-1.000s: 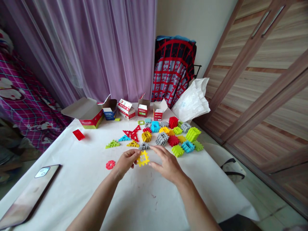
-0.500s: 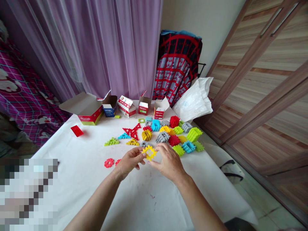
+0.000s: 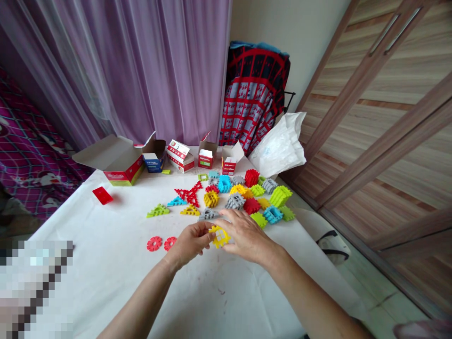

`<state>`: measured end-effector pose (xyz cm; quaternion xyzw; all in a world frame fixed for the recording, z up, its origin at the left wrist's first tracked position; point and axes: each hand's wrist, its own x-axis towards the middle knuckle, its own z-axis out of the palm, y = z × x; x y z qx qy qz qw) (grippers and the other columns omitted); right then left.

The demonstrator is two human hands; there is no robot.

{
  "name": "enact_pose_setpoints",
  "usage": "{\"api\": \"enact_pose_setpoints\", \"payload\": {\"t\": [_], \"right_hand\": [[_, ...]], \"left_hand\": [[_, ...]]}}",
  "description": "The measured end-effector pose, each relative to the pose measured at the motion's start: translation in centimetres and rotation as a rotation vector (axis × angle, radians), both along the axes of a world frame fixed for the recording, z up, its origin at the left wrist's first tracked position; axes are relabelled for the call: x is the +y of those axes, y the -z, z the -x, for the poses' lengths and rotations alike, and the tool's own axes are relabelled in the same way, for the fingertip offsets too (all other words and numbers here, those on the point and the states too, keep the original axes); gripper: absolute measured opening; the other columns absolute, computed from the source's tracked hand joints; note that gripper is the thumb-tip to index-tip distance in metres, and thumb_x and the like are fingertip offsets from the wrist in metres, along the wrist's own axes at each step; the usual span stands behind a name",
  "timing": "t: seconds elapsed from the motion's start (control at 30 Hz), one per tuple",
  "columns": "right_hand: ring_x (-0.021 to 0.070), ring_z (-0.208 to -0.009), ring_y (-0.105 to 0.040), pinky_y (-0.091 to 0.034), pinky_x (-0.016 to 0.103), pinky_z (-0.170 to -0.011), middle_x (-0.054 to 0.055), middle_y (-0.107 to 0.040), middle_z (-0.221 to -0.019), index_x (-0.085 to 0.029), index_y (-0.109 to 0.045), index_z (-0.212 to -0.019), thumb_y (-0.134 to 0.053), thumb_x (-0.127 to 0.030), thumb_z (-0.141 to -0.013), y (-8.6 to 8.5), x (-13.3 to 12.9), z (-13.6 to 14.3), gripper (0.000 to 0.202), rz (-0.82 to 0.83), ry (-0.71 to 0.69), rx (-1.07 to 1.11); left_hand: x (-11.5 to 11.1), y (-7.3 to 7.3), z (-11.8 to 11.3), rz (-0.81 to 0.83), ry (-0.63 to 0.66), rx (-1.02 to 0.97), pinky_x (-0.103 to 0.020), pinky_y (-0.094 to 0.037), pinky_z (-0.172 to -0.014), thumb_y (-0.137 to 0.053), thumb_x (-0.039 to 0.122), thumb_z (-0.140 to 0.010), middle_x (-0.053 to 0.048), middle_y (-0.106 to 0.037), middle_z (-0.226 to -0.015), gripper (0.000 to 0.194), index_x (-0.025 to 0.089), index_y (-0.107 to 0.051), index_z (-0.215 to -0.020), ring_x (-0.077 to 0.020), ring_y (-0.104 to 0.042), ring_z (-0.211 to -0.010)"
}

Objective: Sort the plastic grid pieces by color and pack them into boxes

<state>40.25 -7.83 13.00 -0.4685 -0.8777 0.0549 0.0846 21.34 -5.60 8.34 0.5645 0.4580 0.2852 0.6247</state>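
My left hand point(image 3: 192, 240) pinches the left edge of a yellow square window-like piece point(image 3: 221, 236) above the white table. On its right, my right hand point(image 3: 245, 235) has its fingers over the top and its thumb at the lower right edge of the same piece. Just beyond the hands lie a grey triangle point(image 3: 209, 214), a yellow triangle point(image 3: 190, 210) and a grey stack point(image 3: 235, 201). Two red flower-shaped discs, one of them a whole disc point(image 3: 154, 243), lie left of my left hand.
Coloured toy pieces, including a green stack point(image 3: 281, 196), spread across the table's point(image 3: 120, 245) middle and right. Behind them stand open boxes, one large point(image 3: 123, 173), and a white bag point(image 3: 278, 146). A red tray point(image 3: 102, 195) lies at the left.
The yellow piece is slightly lower and turned a little. My right hand has shifted over it, with its fingers reaching further left across the top. The camera view has shifted slightly right.
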Motion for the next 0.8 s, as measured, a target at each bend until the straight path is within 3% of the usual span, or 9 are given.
{"api": "enact_pose_setpoints", "payload": {"t": [0.1,0.17,0.3,0.4,0.5,0.63,0.8], "right_hand": [[0.0290,-0.127,-0.049,-0.042,0.044,-0.105,0.009,-0.051,-0.141,-0.026,-0.062,-0.125,-0.075,-0.026,-0.074,-1.0,1.0,-1.2,0.053,-0.009,-0.017,0.002],[0.0284,-0.128,-0.049,-0.041,0.043,-0.106,0.009,-0.051,-0.140,-0.027,-0.064,-0.124,-0.076,-0.029,-0.073,-1.9,2.8,-3.3,0.053,-0.049,0.018,0.032],[0.0280,-0.125,-0.051,-0.040,0.042,-0.107,0.010,-0.052,-0.136,-0.026,-0.063,-0.129,-0.077,-0.031,-0.072,-3.4,9.3,-8.9,0.058,-0.171,0.225,0.010],[0.0309,-0.129,-0.048,-0.038,0.046,-0.108,0.011,-0.049,-0.141,-0.028,-0.064,-0.129,-0.079,-0.033,-0.070,-3.5,14.1,-11.4,0.061,-0.105,0.267,-0.147],[0.0321,-0.134,-0.043,-0.036,0.048,-0.108,0.011,-0.047,-0.145,-0.032,-0.064,-0.130,-0.080,-0.036,-0.069,-2.7,17.1,-11.5,0.063,0.018,0.234,-0.281],[0.0335,-0.140,-0.035,-0.031,0.051,-0.111,0.011,-0.043,-0.151,-0.033,-0.063,-0.131,-0.080,-0.037,-0.069,-1.2,18.7,-10.8,0.065,0.093,0.179,-0.351],[0.0341,-0.140,-0.035,-0.030,0.054,-0.111,0.011,-0.044,-0.151,-0.031,-0.064,-0.130,-0.080,-0.035,-0.068,-0.2,19.4,-11.0,0.063,0.107,0.142,-0.340]], "left_hand": [[-0.1,0.1,-0.1,-0.019,-0.007,-0.005,-0.019,-0.041,-0.042,-0.069,0.064,-0.065,-0.001,-0.064,-0.077,0.064,0.017,-0.064,-0.108,-0.0129,-0.060,-0.063],[-0.3,0.5,0.5,-0.097,-0.081,0.034,-0.020,-0.044,-0.043,-0.063,0.066,-0.072,-0.004,-0.067,-0.084,0.064,0.019,-0.062,-0.115,-0.0160,-0.064,-0.070],[-1.7,2.4,2.5,-0.512,-0.327,0.203,-0.022,-0.051,-0.053,-0.052,0.052,-0.087,-0.001,-0.066,-0.068,0.037,0.021,-0.068,-0.098,-0.0130,-0.063,-0.059],[-2.7,4.1,3.7,-0.802,-0.358,0.244,-0.018,-0.050,-0.050,-0.054,0.037,-0.090,0.002,-0.069,-0.064,0.020,0.024,-0.069,-0.093,-0.0103,-0.063,-0.052],[-3.0,5.0,4.2,-0.981,-0.338,0.234,-0.013,-0.051,-0.053,-0.055,0.027,-0.090,0.003,-0.074,-0.072,0.014,0.026,-0.068,-0.097,-0.0092,-0.068,-0.056],[-2.3,5.4,4.3,-1.012,-0.351,0.221,-0.011,-0.052,-0.056,-0.054,0.028,-0.092,0.003,-0.075,-0.075,0.015,0.028,-0.067,-0.100,-0.0092,-0.070,-0.059],[-2.0,6.0,4.8,-0.801,-0.416,0.205,-0.016,-0.051,-0.049,-0.053,0.046,-0.092,0.000,-0.072,-0.067,0.027,0.028,-0.072,-0.094,-0.0127,-0.066,-0.052]]}}
